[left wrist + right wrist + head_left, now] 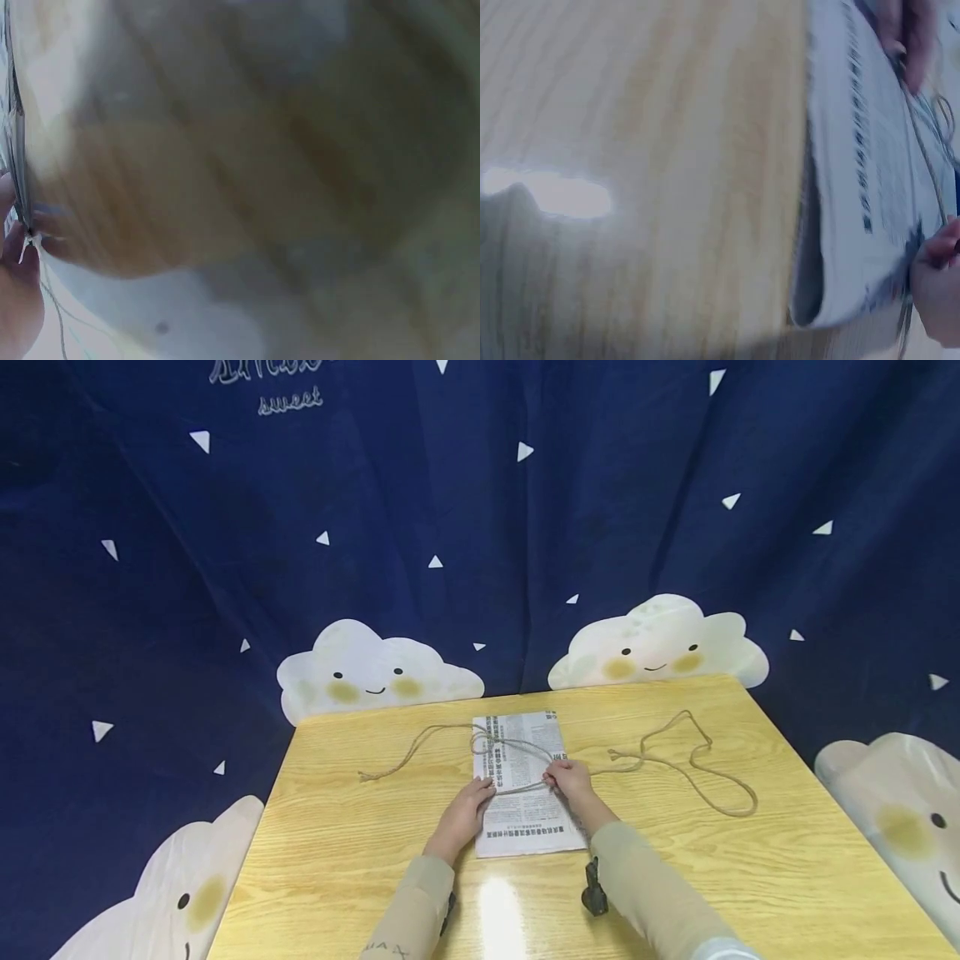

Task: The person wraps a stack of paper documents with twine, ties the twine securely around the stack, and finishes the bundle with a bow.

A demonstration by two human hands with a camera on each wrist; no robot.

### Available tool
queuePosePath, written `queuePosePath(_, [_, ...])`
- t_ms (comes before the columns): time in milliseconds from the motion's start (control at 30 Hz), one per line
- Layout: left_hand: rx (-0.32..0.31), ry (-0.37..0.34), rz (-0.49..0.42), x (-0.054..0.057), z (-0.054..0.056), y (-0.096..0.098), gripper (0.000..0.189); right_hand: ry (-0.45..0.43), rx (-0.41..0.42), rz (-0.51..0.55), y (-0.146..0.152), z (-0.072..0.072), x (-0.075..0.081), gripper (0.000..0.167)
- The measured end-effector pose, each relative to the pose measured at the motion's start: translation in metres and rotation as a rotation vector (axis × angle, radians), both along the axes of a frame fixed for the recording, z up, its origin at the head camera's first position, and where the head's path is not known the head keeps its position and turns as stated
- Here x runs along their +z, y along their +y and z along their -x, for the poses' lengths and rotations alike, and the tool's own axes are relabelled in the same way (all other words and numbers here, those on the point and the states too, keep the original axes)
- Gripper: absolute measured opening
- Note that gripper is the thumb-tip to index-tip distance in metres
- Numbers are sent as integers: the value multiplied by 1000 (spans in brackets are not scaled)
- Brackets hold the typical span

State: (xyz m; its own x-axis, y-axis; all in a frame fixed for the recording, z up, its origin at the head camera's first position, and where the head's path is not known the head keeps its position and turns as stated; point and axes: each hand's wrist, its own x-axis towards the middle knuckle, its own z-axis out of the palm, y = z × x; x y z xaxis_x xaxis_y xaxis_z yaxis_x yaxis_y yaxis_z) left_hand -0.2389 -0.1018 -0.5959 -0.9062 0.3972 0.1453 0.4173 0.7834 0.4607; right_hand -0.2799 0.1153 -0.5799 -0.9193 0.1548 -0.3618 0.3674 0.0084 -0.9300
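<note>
A folded newspaper [517, 827] lies flat on the table, with a thin beige cord [521, 790] stretched straight across its middle. At the paper's left edge, my left hand [467, 810] pinches the cord where it meets the fold. My right hand [573, 783] grips the cord near the right edge, its fingers curled. Both hands and the taut cord between them show in the right wrist view, the left hand [907, 37] at the top and the right hand [937, 285] below. The left wrist view catches only part of the left hand [19, 292] beside the paper's edge.
One loose cord end [397, 767] curves over the table to the left of the paper. To the right, more cord [701, 777] lies in a wide loop. Behind the wooden table [360, 860] hangs a dark blue curtain [480, 502] with cloud patterns.
</note>
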Motion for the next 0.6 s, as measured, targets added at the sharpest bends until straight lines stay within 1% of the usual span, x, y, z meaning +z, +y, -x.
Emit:
queuePosePath(100, [19,-30,22,2,1,-1,30,-45,-60,235,16,4,6,22])
queuePosePath(167, [22,-31,42,3,1,-2,32,-61,-74,342,28,7,12,19])
queuePosePath(200, [20,-27,48,3,2,-2,33,-62,-72,376,33,8,16,17])
queuePosePath(267, [9,1,56,5,2,-3,35,-60,-69,409,43,10,25,15])
queuePosePath(367, [-6,40,61,6,3,-5,36,-60,-85,441,59,14,38,18])
queuePosePath(467, [-12,38,64,7,3,-7,38,-66,-108,470,76,17,50,19])
queuePosePath(600, [-25,39,88,8,3,-11,39,-72,-163,568,103,20,64,14])
